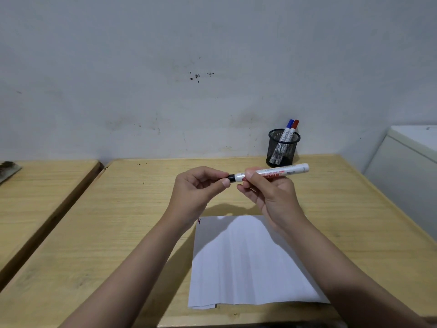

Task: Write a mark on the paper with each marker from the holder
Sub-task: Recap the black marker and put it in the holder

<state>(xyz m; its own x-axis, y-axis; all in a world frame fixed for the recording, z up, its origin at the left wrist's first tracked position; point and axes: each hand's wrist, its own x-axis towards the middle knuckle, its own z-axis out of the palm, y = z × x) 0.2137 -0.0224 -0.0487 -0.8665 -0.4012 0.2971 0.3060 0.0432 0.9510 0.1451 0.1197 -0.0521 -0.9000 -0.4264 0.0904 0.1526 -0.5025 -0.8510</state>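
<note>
White paper (246, 261) on wooden desk (118, 233) by a scuffed wall (165, 67); both hands' fingers (224, 182) grasp a marker (272, 172).

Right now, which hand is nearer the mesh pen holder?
Right. The right hand sits just in front of the holder, gripping the marker; the left hand is farther left.

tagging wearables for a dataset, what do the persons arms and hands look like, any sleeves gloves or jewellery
Both forearms are bare to the bottom edge of the picture: no sleeves show. The left hand and right hand wear no gloves, and no rings, watch or bracelet can be seen on the fingers or wrists that face the camera. The nails look short and unpainted.
</note>
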